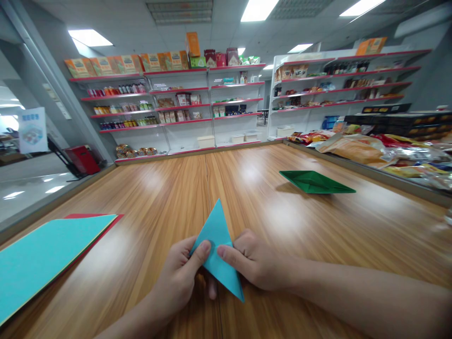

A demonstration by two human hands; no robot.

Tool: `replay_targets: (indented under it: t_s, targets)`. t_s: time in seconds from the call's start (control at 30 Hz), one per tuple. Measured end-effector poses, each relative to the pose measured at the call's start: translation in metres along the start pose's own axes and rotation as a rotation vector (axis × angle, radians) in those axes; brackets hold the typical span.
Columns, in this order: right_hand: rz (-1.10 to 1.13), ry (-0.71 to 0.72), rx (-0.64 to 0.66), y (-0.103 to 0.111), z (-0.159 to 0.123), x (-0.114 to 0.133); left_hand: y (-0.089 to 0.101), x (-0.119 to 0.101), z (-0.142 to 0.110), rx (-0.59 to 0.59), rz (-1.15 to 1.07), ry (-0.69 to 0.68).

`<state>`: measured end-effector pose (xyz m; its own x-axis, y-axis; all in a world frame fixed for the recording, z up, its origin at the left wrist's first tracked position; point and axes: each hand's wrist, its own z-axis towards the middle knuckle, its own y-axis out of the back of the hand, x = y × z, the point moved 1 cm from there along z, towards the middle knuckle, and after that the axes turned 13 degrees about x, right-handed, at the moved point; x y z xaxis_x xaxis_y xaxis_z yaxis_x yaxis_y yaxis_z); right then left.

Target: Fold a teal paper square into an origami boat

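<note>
A folded piece of light blue paper (218, 235), pointed at its top and bottom, is held above the wooden table in front of me. My left hand (185, 268) grips its left edge, the thumb lying on the front face and the fingers behind it. From the other side my right hand (256, 261) pinches the right edge, its thumb pressed on the front near the middle. Most of the fingers behind the paper are hidden. Farther off to the right rests a folded green paper shape (314, 181) with raised edges.
A stack of coloured paper sheets (52, 252), light blue on top with red beneath, lies at the table's left. Packaged goods (363, 148) are piled beyond the right edge. Stocked shelves (183, 117) stand behind the wooden table (169, 188).
</note>
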<state>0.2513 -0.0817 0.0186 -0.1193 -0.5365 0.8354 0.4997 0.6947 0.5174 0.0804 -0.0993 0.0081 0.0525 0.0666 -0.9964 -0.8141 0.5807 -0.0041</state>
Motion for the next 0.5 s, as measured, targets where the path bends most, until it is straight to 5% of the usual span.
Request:
replay_targets:
  t_s: [0.5]
  targets:
    - [0.004, -0.052, 0.103, 0.0028, -0.0002, 0.003, -0.0006, 0.0022, 0.0018, -0.081, -0.082, -0.045]
